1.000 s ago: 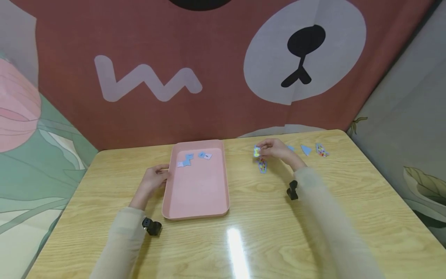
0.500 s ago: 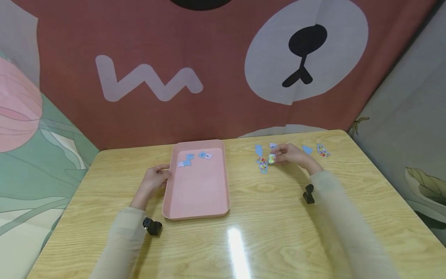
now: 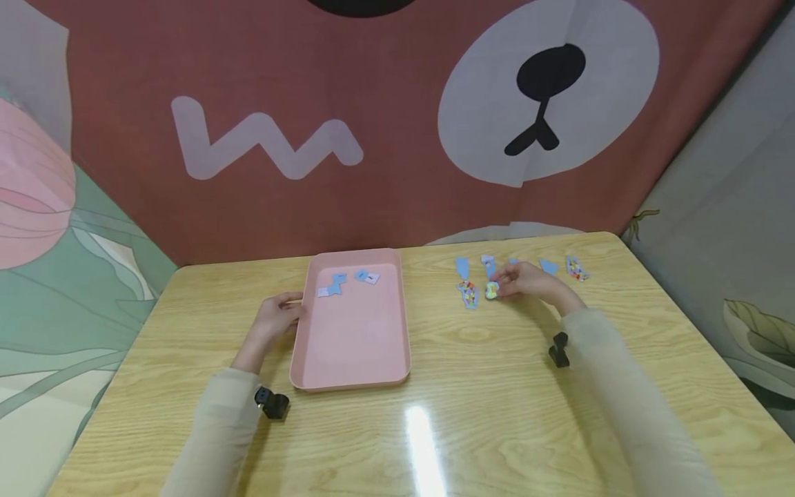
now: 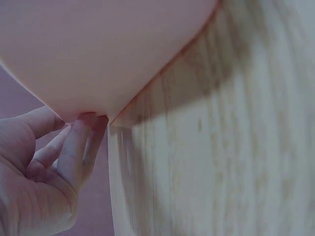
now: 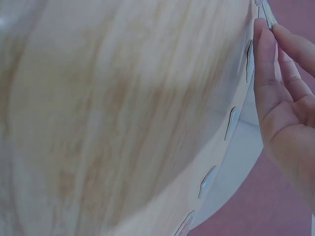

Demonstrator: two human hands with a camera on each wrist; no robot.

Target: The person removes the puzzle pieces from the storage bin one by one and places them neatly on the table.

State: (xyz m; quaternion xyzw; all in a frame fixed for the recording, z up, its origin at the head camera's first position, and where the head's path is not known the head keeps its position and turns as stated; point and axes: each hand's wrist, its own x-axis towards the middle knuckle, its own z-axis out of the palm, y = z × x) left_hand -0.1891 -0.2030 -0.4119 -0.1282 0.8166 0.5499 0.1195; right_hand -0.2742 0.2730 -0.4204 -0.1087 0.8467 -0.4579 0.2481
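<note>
A small yellow-green patterned piece (image 3: 491, 290) is pinched between the thumb and fingers of the right hand (image 3: 528, 281), just above the table on the right. In the right wrist view the right hand (image 5: 290, 93) holds the thin piece (image 5: 268, 14) by its edge. The left hand (image 3: 276, 319) grips the left wall of a pink tray (image 3: 354, 338). Seen from the left wrist, thumb and fingers of the left hand (image 4: 54, 162) close on the rim of the tray (image 4: 108, 54). Several blue and pale pieces (image 3: 334, 288) lie in the tray's upper part.
Loose pieces lie around the right hand: a blue one (image 3: 462, 268), a pale-and-blue one (image 3: 488, 262), a colourful one (image 3: 468, 295), a blue triangle (image 3: 548, 266) and another colourful one (image 3: 575, 268). A red patterned cloth (image 3: 397, 200) hangs behind the wooden table (image 3: 484, 414).
The right hand has moved right and slightly toward the near edge with the yellow-green piece, uncovering the blue and pale-and-blue pieces. The left hand and tray look the same.
</note>
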